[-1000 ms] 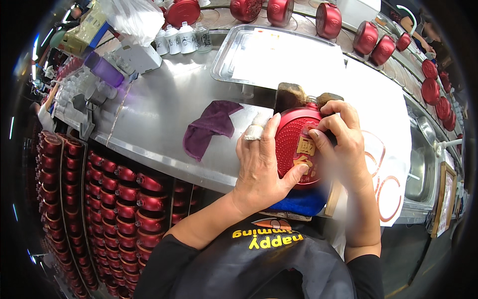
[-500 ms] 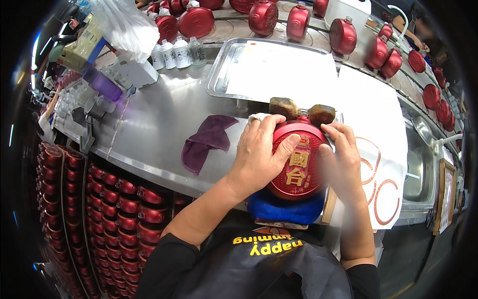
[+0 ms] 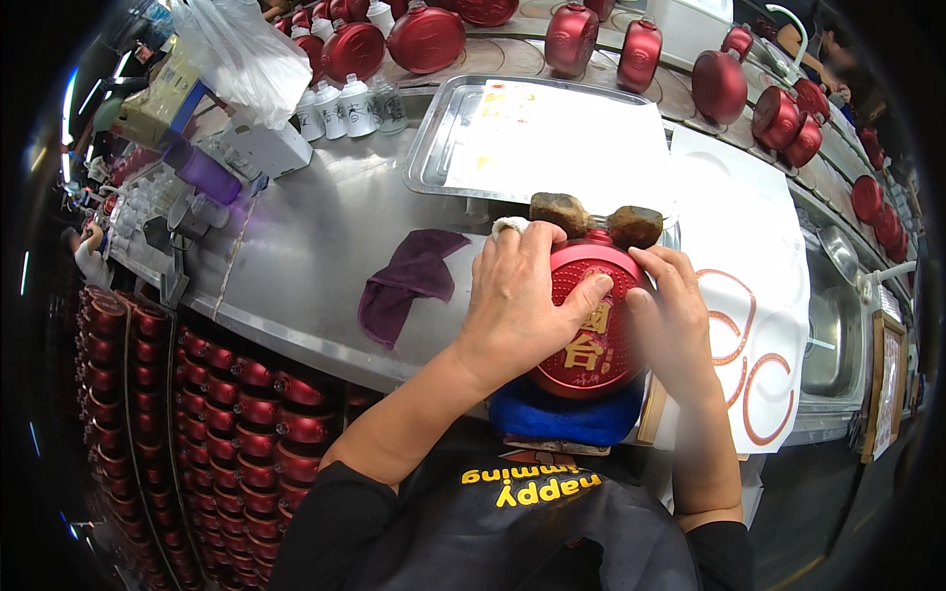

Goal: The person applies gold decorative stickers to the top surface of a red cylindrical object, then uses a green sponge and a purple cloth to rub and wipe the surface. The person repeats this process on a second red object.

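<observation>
- Now, far left, racks below the counter edge hold rows of red round flasks, packed close.
- Up on the steel counter, a clear plastic bag sits over a yellowish box, with a purple block and small white bottles beside it; more red flasks line the back.
- Near the middle, a purple cloth lies crumpled, just left of the hands.
- The left hand has slid off the flask's edge, where it was a second ago, and lies flat over the face, fingers spread and pressing, thumb across the dimpled top.
- The flask, red and round with gold characters on its front, lies face-up on a blue pad at the counter's near edge; a second ago it was tilted, so it looks settled for work on its front.
- A brown mallet lies just behind it, in front of a steel tray lined with white paper.
- The right hand cups the flask's right rim, fingers together and curled on it.
- Rightward, a white sheet with red curved outlines covers the counter, then a sink.
</observation>
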A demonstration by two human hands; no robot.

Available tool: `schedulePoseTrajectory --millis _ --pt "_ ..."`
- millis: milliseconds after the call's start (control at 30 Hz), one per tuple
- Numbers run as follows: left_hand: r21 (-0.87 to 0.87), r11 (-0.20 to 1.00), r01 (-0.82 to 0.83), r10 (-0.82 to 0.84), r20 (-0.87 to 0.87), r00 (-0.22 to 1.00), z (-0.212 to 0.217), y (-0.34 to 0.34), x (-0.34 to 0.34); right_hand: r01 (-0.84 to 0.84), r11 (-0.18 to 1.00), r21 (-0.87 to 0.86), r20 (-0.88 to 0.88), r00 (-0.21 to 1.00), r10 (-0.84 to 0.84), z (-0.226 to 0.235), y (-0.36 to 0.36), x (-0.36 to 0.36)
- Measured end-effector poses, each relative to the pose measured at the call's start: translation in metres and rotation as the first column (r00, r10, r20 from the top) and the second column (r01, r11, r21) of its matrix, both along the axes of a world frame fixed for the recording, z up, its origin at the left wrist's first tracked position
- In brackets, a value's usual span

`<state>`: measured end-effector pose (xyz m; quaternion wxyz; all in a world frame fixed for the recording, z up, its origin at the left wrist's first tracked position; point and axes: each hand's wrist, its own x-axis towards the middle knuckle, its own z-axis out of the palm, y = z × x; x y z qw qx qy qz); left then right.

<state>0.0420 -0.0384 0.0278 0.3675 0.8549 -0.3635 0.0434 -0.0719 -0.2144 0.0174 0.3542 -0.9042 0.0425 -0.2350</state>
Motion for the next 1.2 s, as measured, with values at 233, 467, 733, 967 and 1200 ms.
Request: schedulePoseTrajectory --millis 233,467,733,967,1200 --pt "-0.032 0.999 0.042 -0.046 -0.153 0.987 0.003 0.001 0.007 -0.009 1.000 -0.005 -0.008 1.000 0.009 -0.001 -0.002 -0.002" --pt "0.053 0.999 0.013 -0.008 -0.094 0.996 0.004 -0.002 0.006 -0.040 0.999 0.008 0.076 0.996 0.040 0.012 -0.012 -0.005" --pt "-0.011 1.000 0.025 -0.026 -0.059 0.998 -0.004 0.004 0.001 -0.117 0.986 -0.116 -0.024 0.993 0.115 0.013 -0.009 -0.009" --pt "-0.039 0.999 0.033 -0.038 -0.130 0.991 -0.002 0.004 0.002 -0.108 0.992 -0.066 -0.015 0.994 0.107 0.003 -0.007 -0.012" --pt "0.018 1.000 0.011 -0.009 -0.088 0.996 0.001 0.001 0.002 -0.112 0.988 -0.110 0.013 0.993 0.114 0.003 -0.006 -0.010"
